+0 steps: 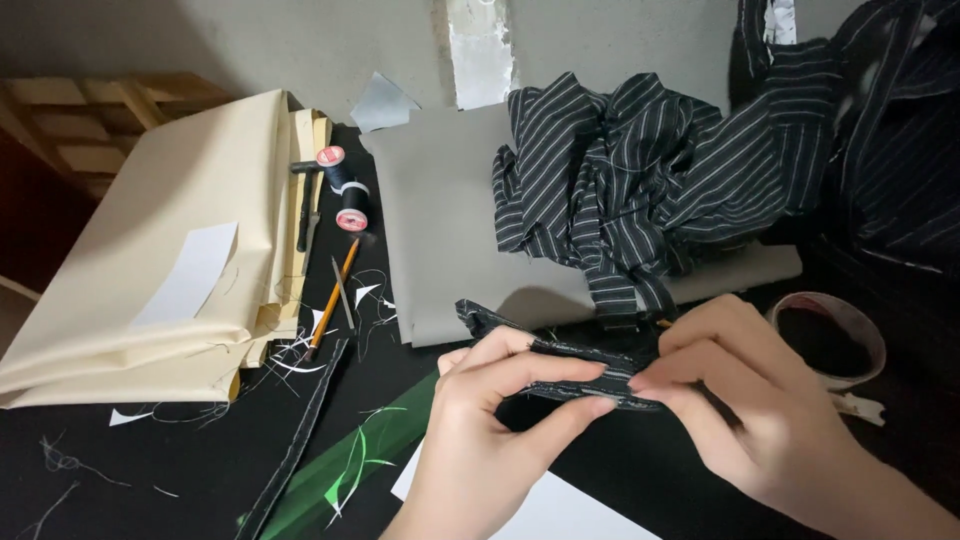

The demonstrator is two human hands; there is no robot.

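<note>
A narrow folded strip of dark fabric with pale stitching (560, 360) is held above the black table, running left to right. My left hand (490, 430) pinches its left half between thumb and fingers. My right hand (750, 400) pinches its right end, fingertips pressed along the strip's edge. Just behind the strip lies a heap of black cloth with white stripes (640, 180) on a grey fabric sheet (440, 230).
A stack of cream fabric (170, 250) lies at the left. Two thread spools (342, 190), a pencil (333, 298) and a thin metal tool (343, 290) lie beside it. A roll of tape (835, 335) sits at the right. Green fabric (350, 465), white paper (555, 510) and thread scraps lie in front.
</note>
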